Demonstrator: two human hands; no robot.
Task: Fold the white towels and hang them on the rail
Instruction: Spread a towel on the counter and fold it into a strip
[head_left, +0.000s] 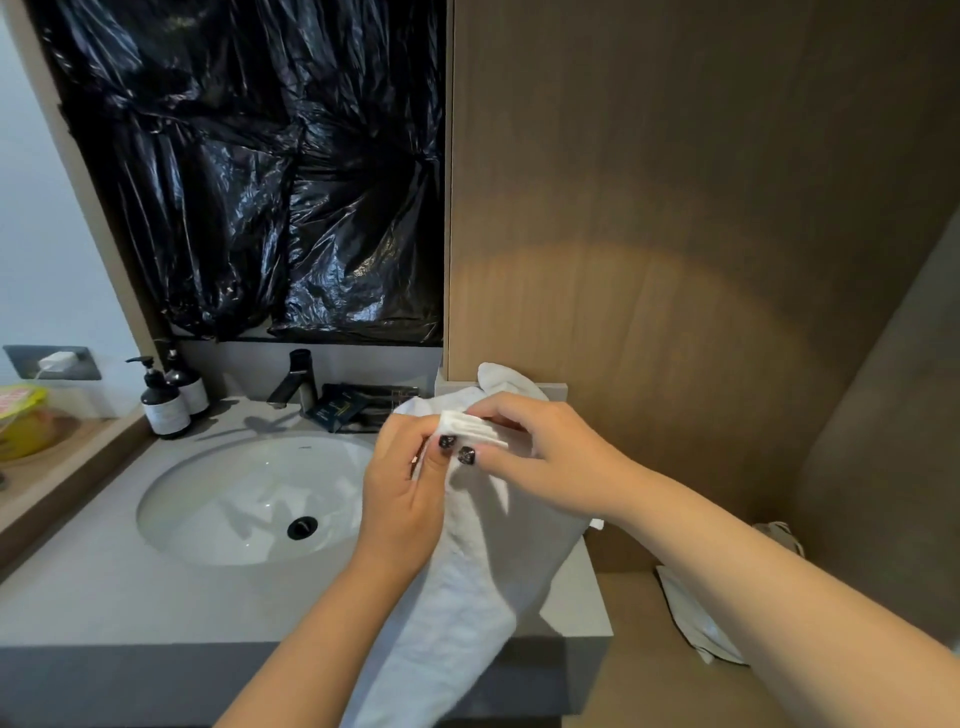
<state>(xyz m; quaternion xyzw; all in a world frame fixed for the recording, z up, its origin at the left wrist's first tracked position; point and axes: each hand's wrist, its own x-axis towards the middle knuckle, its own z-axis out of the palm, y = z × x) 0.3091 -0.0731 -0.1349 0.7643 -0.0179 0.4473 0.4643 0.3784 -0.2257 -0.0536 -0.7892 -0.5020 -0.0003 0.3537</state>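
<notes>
A white towel (467, 587) hangs from both hands in front of the vanity, draping down over the counter's front edge. My left hand (402, 488) pinches the towel's top edge with thumb and fingers. My right hand (545, 447) grips the same bunched edge just to the right, the two hands touching. More white towel (506, 382) lies piled behind the hands at the counter's back right. No rail is in view.
A white sink (249, 499) with a dark tap (296, 382) sits left of the hands in the grey counter (104, 597). Two dark pump bottles (169, 400) stand at the back left. Dark sachets (358, 408) lie behind the sink. A wooden wall (675, 234) rises on the right, black plastic sheeting (260, 182) above the tap.
</notes>
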